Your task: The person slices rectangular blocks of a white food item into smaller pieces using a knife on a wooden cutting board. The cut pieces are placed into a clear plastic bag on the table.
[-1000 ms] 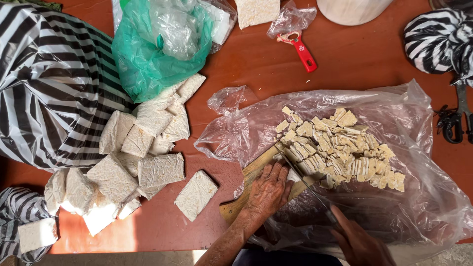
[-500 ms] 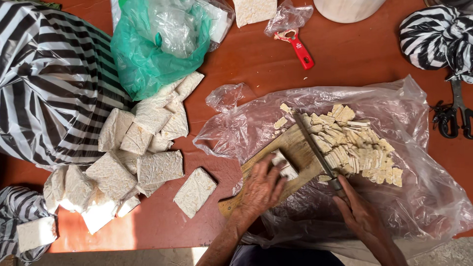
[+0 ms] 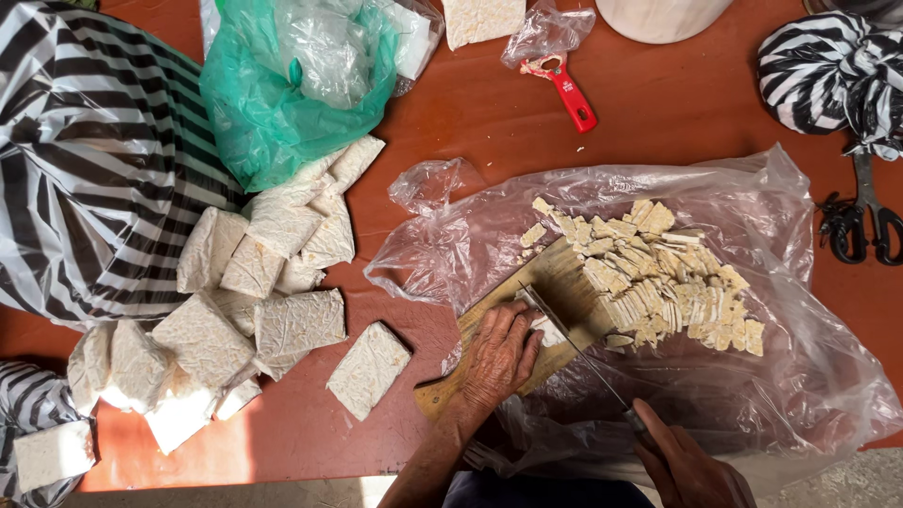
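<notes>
Red-brown table (image 3: 696, 103), left hand (image 3: 499, 353) flat — pinning pale block (image 3: 546, 329) on board (image 3: 564, 282), right hand (image 3: 687, 461) gripping knife (image 3: 574, 343) beside it

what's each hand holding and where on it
The right hand grips a knife by its handle; the left hand presses down on a pale block on the wooden board.

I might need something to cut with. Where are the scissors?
In the head view, the black scissors lie at the far right edge of the table, just below the knotted striped bag.
</notes>
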